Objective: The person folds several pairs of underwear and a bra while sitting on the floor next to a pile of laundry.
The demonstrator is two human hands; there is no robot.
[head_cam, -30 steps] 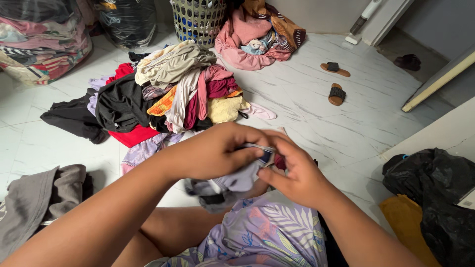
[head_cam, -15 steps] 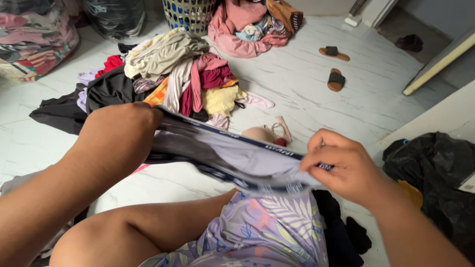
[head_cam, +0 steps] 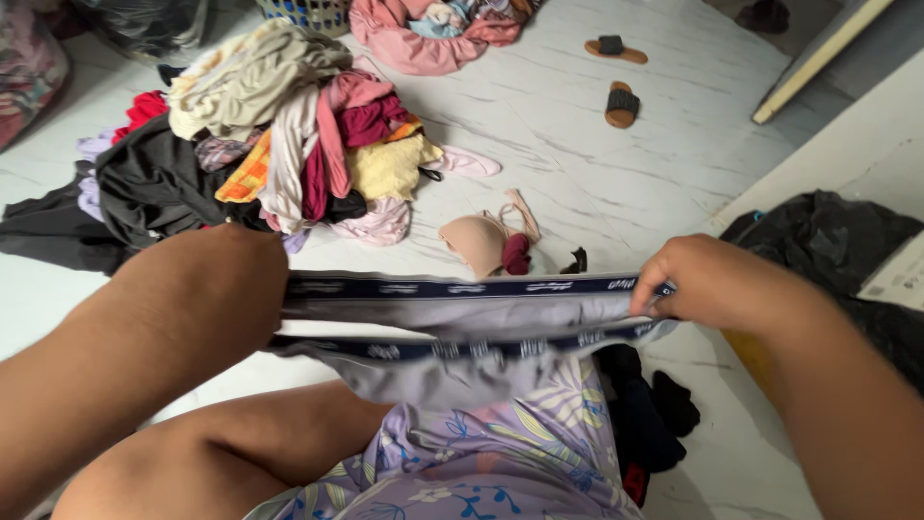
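We hold a grey pair of underpants [head_cam: 452, 323] by its dark waistband, stretched flat between our hands above our lap. Our left hand [head_cam: 207, 289] is closed over one end, its fingers hidden behind the knuckles; our right hand [head_cam: 707, 284] pinches the other end between thumb and fingers. The garment's lower part sags out of sight against our floral shorts [head_cam: 481, 453]. Beyond lie a heap of clothes [head_cam: 269, 144], a beige bra [head_cam: 476, 241] and two sandals [head_cam: 621, 104]. A black bag [head_cam: 837, 250] is cut off at the right edge.
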